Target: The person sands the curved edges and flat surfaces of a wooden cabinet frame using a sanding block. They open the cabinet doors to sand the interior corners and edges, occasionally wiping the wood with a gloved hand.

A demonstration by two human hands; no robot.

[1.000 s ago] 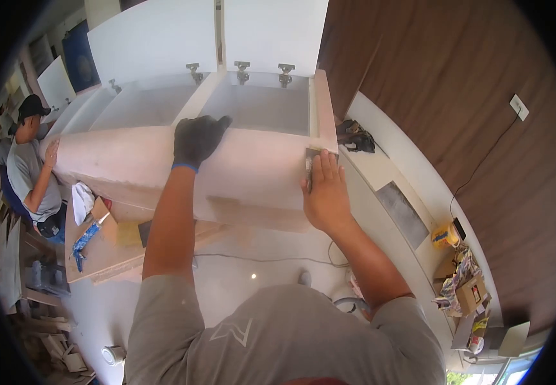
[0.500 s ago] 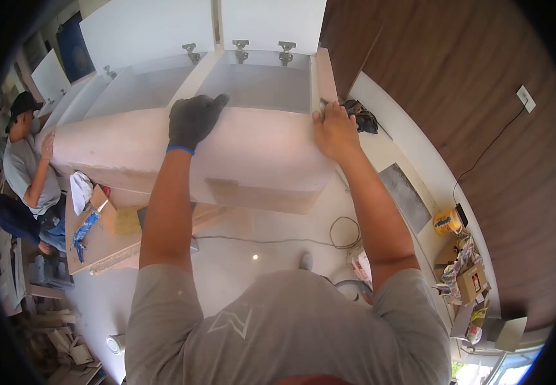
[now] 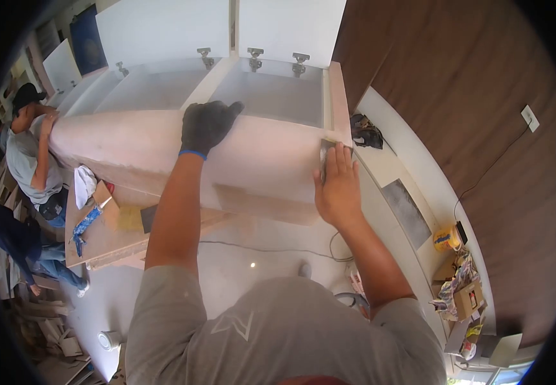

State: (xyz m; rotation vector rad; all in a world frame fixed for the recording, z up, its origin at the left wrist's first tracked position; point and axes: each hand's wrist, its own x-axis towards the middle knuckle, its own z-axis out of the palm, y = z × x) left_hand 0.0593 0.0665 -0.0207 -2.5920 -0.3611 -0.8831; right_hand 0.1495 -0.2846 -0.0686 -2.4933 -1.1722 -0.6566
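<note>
A long cabinet with a pale pinkish curved side (image 3: 259, 151) lies across in front of me, its compartments facing up. My left hand (image 3: 207, 127), in a dark grey glove with a blue cuff, is curled over the cabinet's upper edge near a divider, its thumb pointing right. Bare, my right hand (image 3: 339, 192) presses a piece of sandpaper (image 3: 327, 154) onto the pale side close to its right end. Its fingers lie over the sheet and partly hide it. White doors (image 3: 284, 29) stand raised on metal hinges (image 3: 255, 59) behind the compartments.
At the far left a person in a cap (image 3: 28, 154) has hands on the cabinet; another person (image 3: 18, 237) bends below. A wooden board (image 3: 114, 240) holds a blue-wrapped tool (image 3: 85, 228). A cable (image 3: 265, 248) crosses the floor. A yellow bucket (image 3: 446, 239) stands by the right wall.
My right hand has moved down from the cabinet's upper corner onto its pale side, showing more of the sandpaper. My left hand keeps its hold. The view has shifted slightly.
</note>
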